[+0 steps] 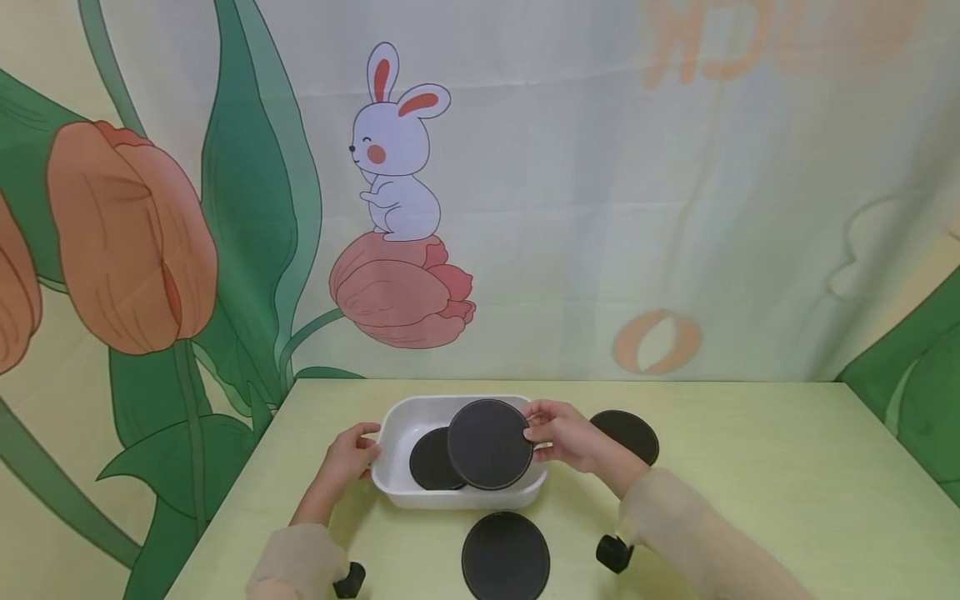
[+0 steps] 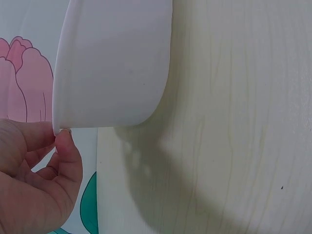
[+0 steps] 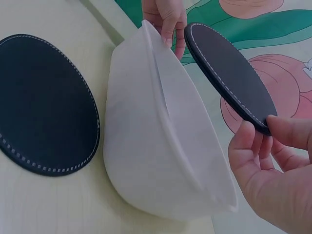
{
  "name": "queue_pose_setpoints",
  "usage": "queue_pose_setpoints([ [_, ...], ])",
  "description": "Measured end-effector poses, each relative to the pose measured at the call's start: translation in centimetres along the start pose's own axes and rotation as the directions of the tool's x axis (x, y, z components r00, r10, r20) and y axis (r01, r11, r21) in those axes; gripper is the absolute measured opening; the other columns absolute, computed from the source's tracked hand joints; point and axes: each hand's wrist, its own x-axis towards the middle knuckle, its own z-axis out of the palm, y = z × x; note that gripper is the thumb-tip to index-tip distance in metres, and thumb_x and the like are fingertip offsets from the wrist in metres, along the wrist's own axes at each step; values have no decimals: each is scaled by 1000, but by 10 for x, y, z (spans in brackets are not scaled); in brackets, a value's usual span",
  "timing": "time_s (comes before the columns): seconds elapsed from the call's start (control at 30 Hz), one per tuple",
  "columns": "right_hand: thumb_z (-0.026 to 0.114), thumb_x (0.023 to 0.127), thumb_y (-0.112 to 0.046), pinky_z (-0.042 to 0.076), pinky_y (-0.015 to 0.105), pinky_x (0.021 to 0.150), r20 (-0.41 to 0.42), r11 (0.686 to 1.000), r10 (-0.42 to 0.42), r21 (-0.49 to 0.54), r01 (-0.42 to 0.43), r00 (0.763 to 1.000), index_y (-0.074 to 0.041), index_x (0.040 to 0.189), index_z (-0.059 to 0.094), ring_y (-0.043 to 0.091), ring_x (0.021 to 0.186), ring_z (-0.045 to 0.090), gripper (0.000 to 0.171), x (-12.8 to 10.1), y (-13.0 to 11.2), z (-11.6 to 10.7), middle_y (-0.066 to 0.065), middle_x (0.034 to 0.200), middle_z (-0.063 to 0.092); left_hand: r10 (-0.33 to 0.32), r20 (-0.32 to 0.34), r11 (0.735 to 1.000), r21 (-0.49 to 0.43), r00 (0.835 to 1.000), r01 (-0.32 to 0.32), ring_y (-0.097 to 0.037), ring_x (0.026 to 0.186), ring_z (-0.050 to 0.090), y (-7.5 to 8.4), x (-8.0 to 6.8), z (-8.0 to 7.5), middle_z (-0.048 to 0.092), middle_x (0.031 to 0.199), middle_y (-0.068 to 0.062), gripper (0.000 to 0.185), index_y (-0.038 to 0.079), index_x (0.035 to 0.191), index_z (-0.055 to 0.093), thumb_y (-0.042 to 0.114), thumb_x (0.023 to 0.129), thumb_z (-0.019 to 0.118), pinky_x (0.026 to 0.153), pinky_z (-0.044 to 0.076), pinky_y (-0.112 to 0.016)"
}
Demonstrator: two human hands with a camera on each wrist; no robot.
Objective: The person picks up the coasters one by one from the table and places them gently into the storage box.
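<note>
A white rectangular basin [image 1: 420, 500] stands on the table. My left hand [image 1: 351, 454] pinches its rim at the left end, thumb and fingers on the lip in the left wrist view [image 2: 44, 170]. Over the basin's right part, my right hand [image 1: 566, 435] pinches the edge of a round black coaster [image 1: 491, 444] with pale stitching, held tilted in the right wrist view [image 3: 231, 73]. Another black coaster [image 1: 431, 462] lies inside the basin, partly hidden behind the held one.
On the table in front of the basin lies a black coaster [image 1: 506, 557]. One more coaster [image 1: 628, 435] sits to the right, partly behind the right forearm. A printed curtain [image 1: 562, 208] hangs along the table's far edge.
</note>
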Motion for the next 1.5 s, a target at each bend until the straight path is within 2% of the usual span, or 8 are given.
queue_pose_setpoints([
  [0.23,51,81,4,47,22,54,-50,1000,1,26,1,999,1,102,46,11,56,52,22,18,5,14,0,73,50,-3,0,1000,-7,1000,3,-21,76,51,-1,0,0,50,92,-13,36,1,122,46,3,86,50,58,47,-28],
  [0.6,50,80,5,46,22,51,-154,999,18,44,-12,988,2,100,46,9,57,54,21,44,22,35,-1,68,51,-26,-3,1000,14,1000,26,-19,76,51,-1,3,0,51,95,-14,36,2,122,46,4,86,51,63,49,-32],
  [0.97,50,78,7,43,18,45,-270,994,100,78,-82,958,0,98,46,8,49,50,21,69,46,46,-1,58,50,-12,-1,1000,8,1000,12,-18,74,50,-1,2,1,51,93,-14,35,1,121,46,3,86,50,56,46,-26],
  [1.2,51,77,8,42,18,41,-303,988,148,75,-132,941,1,97,47,8,45,46,22,75,50,54,0,54,48,-10,-4,1000,6,1000,10,-20,76,51,-1,1,1,51,94,-14,35,1,121,46,3,86,50,56,46,-26],
  [1.5,51,77,10,42,19,42,-303,989,145,50,-136,942,4,96,46,9,44,44,21,78,55,62,0,56,44,-1,-9,1000,-1,1000,1,-17,73,51,-1,2,0,51,92,-14,35,0,121,47,3,86,50,55,46,-25],
])
